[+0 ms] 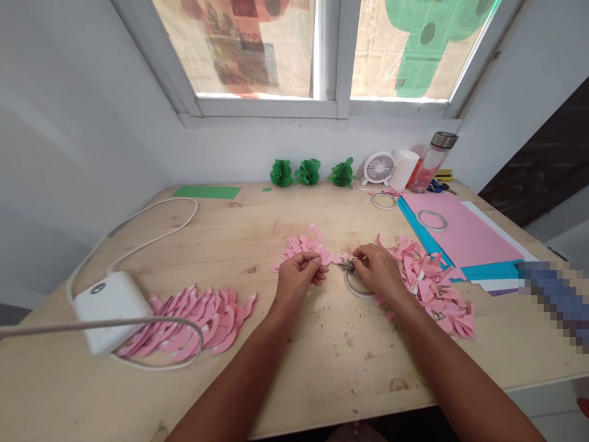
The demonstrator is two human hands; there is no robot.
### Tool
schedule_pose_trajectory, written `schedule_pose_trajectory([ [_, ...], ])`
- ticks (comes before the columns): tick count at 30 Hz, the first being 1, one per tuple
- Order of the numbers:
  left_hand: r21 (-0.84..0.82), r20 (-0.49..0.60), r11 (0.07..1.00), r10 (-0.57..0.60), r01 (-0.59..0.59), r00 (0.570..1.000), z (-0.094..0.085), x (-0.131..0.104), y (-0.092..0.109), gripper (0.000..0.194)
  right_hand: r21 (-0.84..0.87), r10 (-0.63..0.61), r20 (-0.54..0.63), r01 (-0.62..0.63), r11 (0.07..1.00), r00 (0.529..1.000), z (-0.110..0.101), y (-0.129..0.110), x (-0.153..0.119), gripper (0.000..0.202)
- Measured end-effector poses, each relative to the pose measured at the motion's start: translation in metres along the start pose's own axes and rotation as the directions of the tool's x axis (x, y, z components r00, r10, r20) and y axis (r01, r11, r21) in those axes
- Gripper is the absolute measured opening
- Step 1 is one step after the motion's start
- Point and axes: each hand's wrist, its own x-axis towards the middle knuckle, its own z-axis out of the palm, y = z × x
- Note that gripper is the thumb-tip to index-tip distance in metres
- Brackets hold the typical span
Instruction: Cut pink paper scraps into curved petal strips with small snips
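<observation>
My left hand [298,277] is closed in a pinch in front of a heap of small pink paper cut-outs [299,244]; what its fingertips hold, if anything, is too small to make out. A curved pink paper strip [316,232] stands out behind it. My right hand [380,270] is closed around a small dark metal tool [346,265], whose exact kind I cannot tell. Under that hand a roll of tape [353,287] lies flat, partly hidden. Against the right forearm spreads a pile of pink paper scraps [435,282].
Curved pink paper pieces [216,319] lie left beside a white box [113,312] with a cable. Green paper figures [307,172], a small fan [379,167] and a glass bottle [430,164] stand at the back. Paper sheets [478,236] lie right, under a tape roll [432,220].
</observation>
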Motion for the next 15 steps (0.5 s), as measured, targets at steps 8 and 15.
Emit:
schedule_pose_trajectory([
  [8,-0.004,0.020,1.000,-0.013,0.013,1.000,0.000,0.002,-0.004,0.027,-0.186,0.015,0.221,0.027,0.982,0.975,-0.020,0.000,-0.001,0.014],
  [15,0.046,0.072,0.998,0.026,-0.029,0.997,0.004,-0.001,-0.008,0.030,-0.223,0.017,0.273,0.046,0.974,0.962,-0.016,-0.001,-0.003,0.017],
])
